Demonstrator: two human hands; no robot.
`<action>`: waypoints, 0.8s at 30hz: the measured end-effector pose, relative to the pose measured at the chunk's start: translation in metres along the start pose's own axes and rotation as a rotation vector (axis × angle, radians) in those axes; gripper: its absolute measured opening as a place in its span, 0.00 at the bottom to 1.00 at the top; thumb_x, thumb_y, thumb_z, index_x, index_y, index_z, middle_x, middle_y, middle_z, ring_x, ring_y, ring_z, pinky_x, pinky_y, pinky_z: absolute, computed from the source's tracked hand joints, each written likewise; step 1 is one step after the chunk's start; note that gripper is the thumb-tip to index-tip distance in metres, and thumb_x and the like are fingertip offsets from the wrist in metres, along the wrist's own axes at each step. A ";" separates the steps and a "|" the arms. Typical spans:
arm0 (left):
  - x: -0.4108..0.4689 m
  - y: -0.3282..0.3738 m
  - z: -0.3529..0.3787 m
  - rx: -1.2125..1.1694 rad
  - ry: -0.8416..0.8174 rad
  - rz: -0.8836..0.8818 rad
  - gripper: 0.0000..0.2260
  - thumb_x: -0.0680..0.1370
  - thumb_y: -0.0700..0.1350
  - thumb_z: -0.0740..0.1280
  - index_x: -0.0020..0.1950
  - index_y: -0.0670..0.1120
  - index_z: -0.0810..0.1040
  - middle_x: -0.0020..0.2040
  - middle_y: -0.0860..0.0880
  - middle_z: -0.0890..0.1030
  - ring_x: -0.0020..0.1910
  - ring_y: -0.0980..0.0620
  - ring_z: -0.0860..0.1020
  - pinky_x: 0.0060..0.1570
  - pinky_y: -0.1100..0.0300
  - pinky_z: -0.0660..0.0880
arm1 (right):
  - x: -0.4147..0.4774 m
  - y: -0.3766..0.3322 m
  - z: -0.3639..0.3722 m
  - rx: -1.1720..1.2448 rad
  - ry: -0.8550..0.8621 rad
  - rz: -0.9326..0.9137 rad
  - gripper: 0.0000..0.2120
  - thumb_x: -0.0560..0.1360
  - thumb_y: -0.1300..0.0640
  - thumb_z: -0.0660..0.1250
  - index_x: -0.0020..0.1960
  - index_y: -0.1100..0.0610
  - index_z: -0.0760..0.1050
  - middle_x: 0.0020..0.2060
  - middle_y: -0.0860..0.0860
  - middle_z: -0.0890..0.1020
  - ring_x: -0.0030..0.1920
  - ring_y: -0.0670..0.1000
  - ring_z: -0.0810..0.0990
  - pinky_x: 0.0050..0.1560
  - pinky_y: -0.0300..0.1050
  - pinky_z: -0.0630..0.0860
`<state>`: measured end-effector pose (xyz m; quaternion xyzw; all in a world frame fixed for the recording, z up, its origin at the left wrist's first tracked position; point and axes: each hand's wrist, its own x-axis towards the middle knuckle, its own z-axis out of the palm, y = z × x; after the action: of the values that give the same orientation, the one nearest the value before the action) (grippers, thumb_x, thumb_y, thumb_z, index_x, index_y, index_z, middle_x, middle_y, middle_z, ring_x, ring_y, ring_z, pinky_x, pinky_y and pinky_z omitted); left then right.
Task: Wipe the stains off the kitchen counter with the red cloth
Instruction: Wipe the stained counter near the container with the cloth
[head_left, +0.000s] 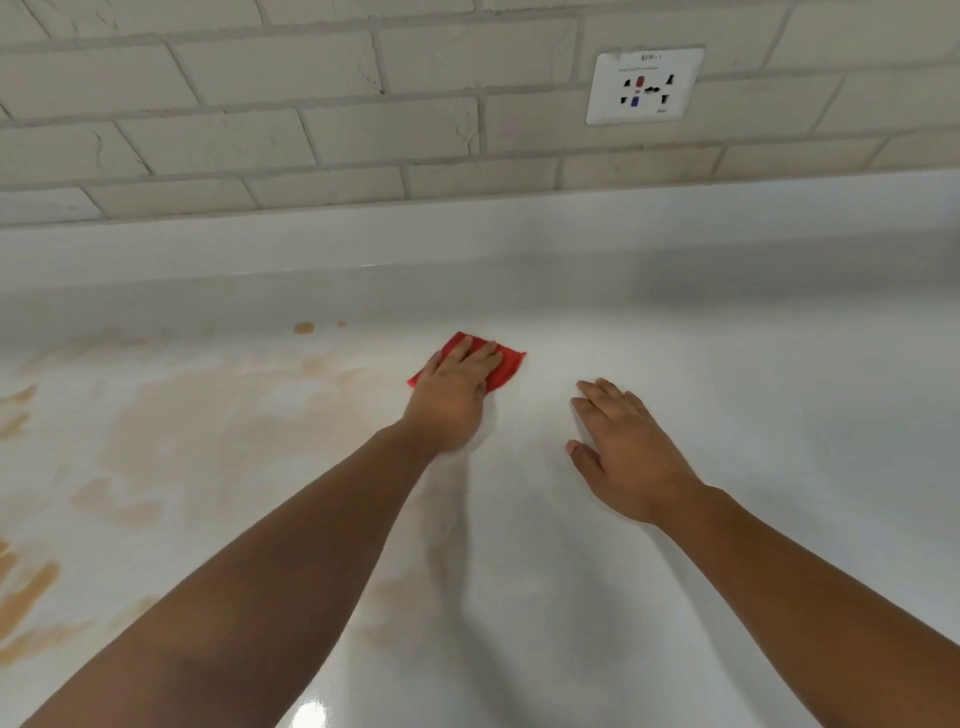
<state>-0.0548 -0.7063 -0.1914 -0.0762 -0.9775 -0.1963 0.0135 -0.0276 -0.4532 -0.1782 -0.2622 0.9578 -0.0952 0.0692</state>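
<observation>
Red cloth (503, 365), folded, under left hand (451, 400)

A small, folded red cloth (498, 364) is pressed flat against a glossy white kitchen counter (753, 415) by the left hand (452, 400), whose fingers are spread over most of the fabric. The right hand (623, 452) is laid palm-down on bare counter just beside it, apart from the cloth. Pale brown smeared stains (208, 421) are spread across the counter's left side, with darker streaks at the left edge. Behind the counter, a wall of off-white brick-shaped tiles (311, 130) is seen, and a white rectangular electrical socket (645, 85) is mounted on it at upper right.
</observation>
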 end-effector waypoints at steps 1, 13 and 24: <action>-0.008 0.012 0.005 -0.001 -0.008 0.046 0.23 0.82 0.41 0.55 0.78 0.52 0.63 0.78 0.55 0.61 0.79 0.53 0.53 0.76 0.56 0.44 | -0.002 -0.001 0.000 0.003 0.001 0.005 0.28 0.81 0.46 0.51 0.78 0.58 0.56 0.79 0.53 0.54 0.78 0.52 0.47 0.78 0.51 0.45; -0.070 -0.029 -0.018 -0.047 -0.032 -0.024 0.23 0.80 0.43 0.52 0.75 0.50 0.68 0.76 0.54 0.65 0.78 0.51 0.56 0.76 0.50 0.51 | -0.055 -0.005 -0.003 0.030 0.020 -0.042 0.34 0.77 0.42 0.42 0.77 0.59 0.59 0.78 0.53 0.56 0.78 0.52 0.48 0.77 0.50 0.45; -0.179 0.101 0.031 -0.032 -0.079 0.151 0.23 0.83 0.43 0.53 0.77 0.56 0.62 0.78 0.58 0.60 0.79 0.57 0.50 0.78 0.53 0.46 | -0.127 -0.016 0.009 0.033 -0.004 -0.046 0.27 0.82 0.47 0.51 0.77 0.57 0.57 0.78 0.52 0.54 0.78 0.51 0.47 0.77 0.50 0.44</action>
<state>0.1374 -0.6284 -0.1915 -0.1578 -0.9654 -0.2071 -0.0116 0.0906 -0.4027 -0.1728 -0.2833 0.9496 -0.1120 0.0735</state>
